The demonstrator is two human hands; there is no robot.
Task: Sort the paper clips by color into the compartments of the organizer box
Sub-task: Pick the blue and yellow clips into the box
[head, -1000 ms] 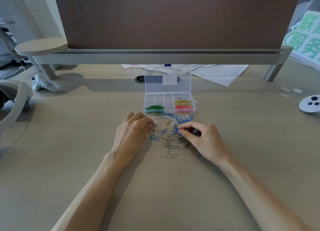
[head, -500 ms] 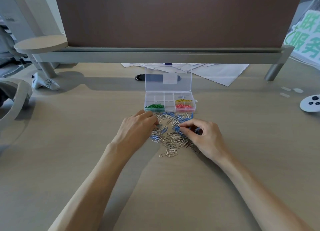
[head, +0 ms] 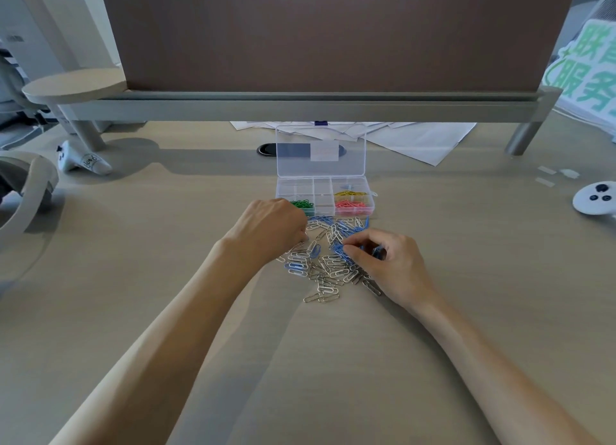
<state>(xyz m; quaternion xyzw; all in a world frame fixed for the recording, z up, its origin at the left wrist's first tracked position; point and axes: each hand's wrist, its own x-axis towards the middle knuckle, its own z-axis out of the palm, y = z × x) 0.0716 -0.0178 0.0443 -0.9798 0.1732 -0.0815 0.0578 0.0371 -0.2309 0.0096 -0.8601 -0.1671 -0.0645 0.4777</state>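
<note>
A wide pale desk (head: 466, 311) runs under a brown panel (head: 333, 35). At the far right stands a sign (head: 586, 74) with big green Chinese characters, cut by the frame edge; 服务 can be read. White papers (head: 423, 141) lie behind the clear box (head: 322, 201), whose lid (head: 320, 168) stands open and bears a white label (head: 324, 151), too faint to read.

The left hand (head: 270, 224) rests knuckles-up on the left edge of the pile (head: 328, 268), fingers curled under; whether it pinches anything cannot be told. The right hand (head: 390, 264) pinches blue clips (head: 340, 249) between thumb and forefinger at the pile's right side, with more blue in its curled fingers.

The pile, silver and blue, lies just in front of the box. Green clips (head: 305, 204) fill the front-left compartment, pink clips (head: 353, 205) the front-right, and yellow clips (head: 351, 194) the one behind the pink.
</note>
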